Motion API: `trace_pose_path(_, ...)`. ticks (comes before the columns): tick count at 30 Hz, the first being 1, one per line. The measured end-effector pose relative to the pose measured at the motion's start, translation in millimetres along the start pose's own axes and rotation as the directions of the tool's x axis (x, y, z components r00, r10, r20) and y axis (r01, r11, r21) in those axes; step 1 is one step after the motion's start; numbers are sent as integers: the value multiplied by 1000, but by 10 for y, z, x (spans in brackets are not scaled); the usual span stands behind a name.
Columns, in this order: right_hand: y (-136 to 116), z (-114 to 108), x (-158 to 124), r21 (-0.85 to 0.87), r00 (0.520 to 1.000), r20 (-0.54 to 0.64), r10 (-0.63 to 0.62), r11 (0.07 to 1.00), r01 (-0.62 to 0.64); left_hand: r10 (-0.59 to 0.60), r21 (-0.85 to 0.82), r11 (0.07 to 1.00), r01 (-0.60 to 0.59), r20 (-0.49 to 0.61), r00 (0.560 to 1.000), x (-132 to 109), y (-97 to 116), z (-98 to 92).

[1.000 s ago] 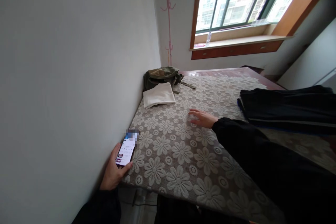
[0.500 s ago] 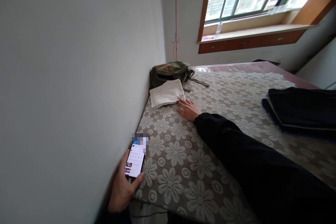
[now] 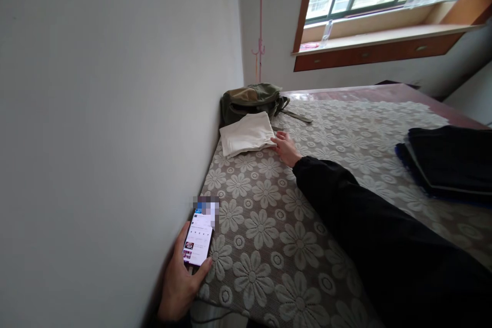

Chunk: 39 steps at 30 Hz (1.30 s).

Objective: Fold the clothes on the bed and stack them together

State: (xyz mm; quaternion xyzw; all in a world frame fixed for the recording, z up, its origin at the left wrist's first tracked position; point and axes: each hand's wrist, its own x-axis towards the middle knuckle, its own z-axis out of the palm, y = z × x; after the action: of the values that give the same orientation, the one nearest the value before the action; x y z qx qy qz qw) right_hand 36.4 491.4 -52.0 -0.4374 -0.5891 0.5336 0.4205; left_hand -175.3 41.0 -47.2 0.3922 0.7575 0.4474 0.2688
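My left hand (image 3: 181, 278), low beside the wall, is wrapped round a smartphone (image 3: 200, 238) with its screen lit. A cable seems to come out of the phone's lower end. Further off on the bed lies a folded off-white cloth (image 3: 246, 134). My right hand (image 3: 286, 148) reaches to the right corner of this cloth, its fingers bent in a pinch at the edge. The exact hold of the fingertips is small and hard to see.
An olive and brown backpack (image 3: 251, 97) lies behind the cloth against the wall (image 3: 115, 113). Dark folded fabric (image 3: 453, 164) rests at right on the flower-patterned bed cover (image 3: 265, 230). Beyond stand a pink coat rack (image 3: 261, 20) and a window sill (image 3: 384, 36).
My right hand has slid a little to the right along the cloth's edge, and its fingers, flatter before, are now bent. The phone stays in my left hand. The view has shifted slightly.
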Motion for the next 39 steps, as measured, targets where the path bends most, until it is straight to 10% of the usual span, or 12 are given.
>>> trace_pose_path(9, -256, 147, 51, 131, 977, 73, 199, 969, -208, 46, 145, 989, -39, -45, 998, -5, 74, -15)
trace_pose_path(17, -666, -71, -473, 174, 973, 151, 177, 964, -202, 83, 250, 967, -52, -115, 990, -1, 32, 18)
trace_pose_path(23, -935, -802, -1474, 387, 976, 188, 111, 905, -178, 86, 265, 962, -64, -73, 994, 27, 60, -20)
trace_pose_path(31, -697, -2340, -3217, 294, 914, 80, 397, 867, -402, 115, 329, 939, -96, -39, 993, 134, -39, -74)
trace_pose_path(39, -224, -2834, -3643, 218, 891, 88, 445, 864, -453, -62, 792, 609, 38, 0, 998, 446, 646, 65)
